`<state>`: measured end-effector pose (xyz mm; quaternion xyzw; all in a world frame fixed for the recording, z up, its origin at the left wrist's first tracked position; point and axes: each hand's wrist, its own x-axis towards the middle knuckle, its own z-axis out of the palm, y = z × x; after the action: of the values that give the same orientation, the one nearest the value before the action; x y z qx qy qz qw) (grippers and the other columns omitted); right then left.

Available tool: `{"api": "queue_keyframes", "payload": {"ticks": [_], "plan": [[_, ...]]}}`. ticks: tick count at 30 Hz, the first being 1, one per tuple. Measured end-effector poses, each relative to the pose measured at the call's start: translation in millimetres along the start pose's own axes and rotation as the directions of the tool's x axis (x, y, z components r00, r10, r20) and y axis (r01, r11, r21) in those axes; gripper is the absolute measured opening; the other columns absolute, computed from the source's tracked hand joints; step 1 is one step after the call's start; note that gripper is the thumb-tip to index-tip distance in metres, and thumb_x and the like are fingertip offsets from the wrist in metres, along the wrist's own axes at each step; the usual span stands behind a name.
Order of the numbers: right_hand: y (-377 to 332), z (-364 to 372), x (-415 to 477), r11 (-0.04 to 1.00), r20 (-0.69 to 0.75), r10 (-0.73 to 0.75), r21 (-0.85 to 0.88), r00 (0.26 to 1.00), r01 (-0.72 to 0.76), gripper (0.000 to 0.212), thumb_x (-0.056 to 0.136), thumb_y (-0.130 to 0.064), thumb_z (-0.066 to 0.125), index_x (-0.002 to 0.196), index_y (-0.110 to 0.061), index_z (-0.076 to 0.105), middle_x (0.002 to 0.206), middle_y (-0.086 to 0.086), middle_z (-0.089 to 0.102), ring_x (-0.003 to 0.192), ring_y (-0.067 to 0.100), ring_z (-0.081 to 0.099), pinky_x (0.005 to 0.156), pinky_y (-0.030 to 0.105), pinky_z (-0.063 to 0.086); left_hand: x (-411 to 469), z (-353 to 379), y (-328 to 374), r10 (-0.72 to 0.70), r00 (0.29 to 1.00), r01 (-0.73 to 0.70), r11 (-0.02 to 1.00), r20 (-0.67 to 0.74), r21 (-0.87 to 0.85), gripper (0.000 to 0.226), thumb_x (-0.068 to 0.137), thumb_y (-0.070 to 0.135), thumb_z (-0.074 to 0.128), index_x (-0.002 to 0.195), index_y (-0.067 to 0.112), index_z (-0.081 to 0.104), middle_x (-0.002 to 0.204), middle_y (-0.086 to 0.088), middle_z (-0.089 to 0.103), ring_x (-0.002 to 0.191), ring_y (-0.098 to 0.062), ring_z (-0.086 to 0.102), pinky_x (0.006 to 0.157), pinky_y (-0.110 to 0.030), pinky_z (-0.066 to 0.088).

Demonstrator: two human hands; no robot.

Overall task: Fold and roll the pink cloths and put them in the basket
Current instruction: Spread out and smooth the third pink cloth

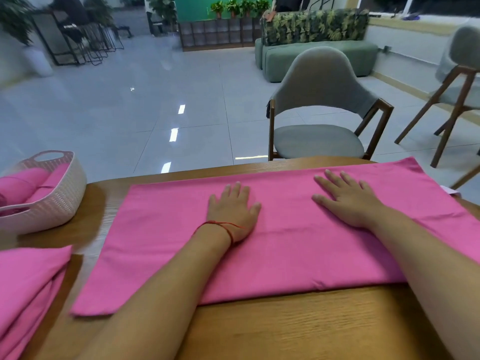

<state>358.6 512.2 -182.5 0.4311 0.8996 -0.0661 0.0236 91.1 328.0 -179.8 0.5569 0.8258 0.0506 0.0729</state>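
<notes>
My left hand and right hand press flat, fingers straight, on folded pink cloth; long axis runs left-right across wooden desk; white woven basket far left, nearer left hand.

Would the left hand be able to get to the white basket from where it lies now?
Probably yes. The left hand lies flat on the spread pink cloth, holding nothing, and the basket stands to its left on the same table, with only cloth and bare wood between them.
</notes>
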Motion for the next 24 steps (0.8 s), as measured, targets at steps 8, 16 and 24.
{"api": "queue_keyframes", "payload": {"ticks": [8, 16, 24], "plan": [[65, -11, 4, 0.997, -0.046, 0.072, 0.005, 0.996, -0.072, 0.092, 0.087, -0.096, 0.003, 0.167, -0.051, 0.009, 0.177, -0.017, 0.004, 0.164, 0.015, 0.006, 0.131, 0.055, 0.011, 18, 4, -50, -0.074, 0.997, 0.075, 0.997, -0.031, 0.023, 0.076, 0.096, 0.08, 0.014, 0.164, 0.046, 0.008, 0.174, 0.013, 0.0, 0.161, -0.019, 0.001, 0.126, -0.06, 0.006], [157, -15, 11, 0.92, -0.079, 0.391, 0.068, 0.917, -0.386, 0.112, 0.079, -0.099, -0.001, 0.169, -0.034, 0.012, 0.178, -0.002, 0.013, 0.163, 0.023, 0.014, 0.128, 0.061, 0.019, -5, -11, -170, -0.288, 0.956, 0.29, 0.957, -0.058, 0.029, 0.08, 0.093, 0.084, 0.013, 0.164, 0.047, 0.009, 0.174, 0.013, 0.002, 0.161, -0.016, 0.005, 0.126, -0.061, 0.011], [99, -10, -1, 0.938, -0.102, 0.345, 0.031, 0.933, -0.344, 0.089, 0.096, -0.083, 0.011, 0.169, -0.031, 0.015, 0.178, 0.0, 0.01, 0.164, 0.023, 0.008, 0.128, 0.062, 0.013, -20, -26, -229, -0.365, 0.929, 0.368, 0.929, -0.06, 0.041, 0.096, 0.077, 0.096, 0.001, 0.162, 0.052, 0.011, 0.175, 0.011, 0.005, 0.161, -0.02, 0.007, 0.126, -0.061, 0.01]]}}
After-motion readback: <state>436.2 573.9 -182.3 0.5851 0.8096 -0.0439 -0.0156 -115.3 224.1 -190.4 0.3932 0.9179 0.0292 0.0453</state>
